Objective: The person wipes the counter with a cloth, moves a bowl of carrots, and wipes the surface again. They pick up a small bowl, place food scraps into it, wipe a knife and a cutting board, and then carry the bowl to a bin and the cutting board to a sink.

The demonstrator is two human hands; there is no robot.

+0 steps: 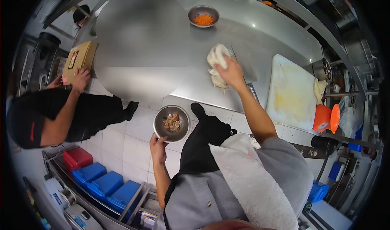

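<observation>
My left hand [158, 146] grips the rim of a metal bowl [158, 128] beyond the table's front edge. Brown and pale food scraps [172, 123] lie inside the bowl. On the steel table [195, 82], my right hand [230, 70] is closed on a crumpled cream cloth [217, 56]; some fingers are hidden in its folds. Just right of that hand lies a knife [252, 91], its blade partly behind my forearm. A metal bowl of orange shreds [203, 20] stands farther back on the table.
A white cutting board [290, 94] lies at the right, near an orange scale [322, 118]. At the left a co-worker [61, 116] holds a cardboard box [79, 62]. Blue bins [105, 184] and a red bin [77, 159] stand lower left. A blurred patch hides part of the table.
</observation>
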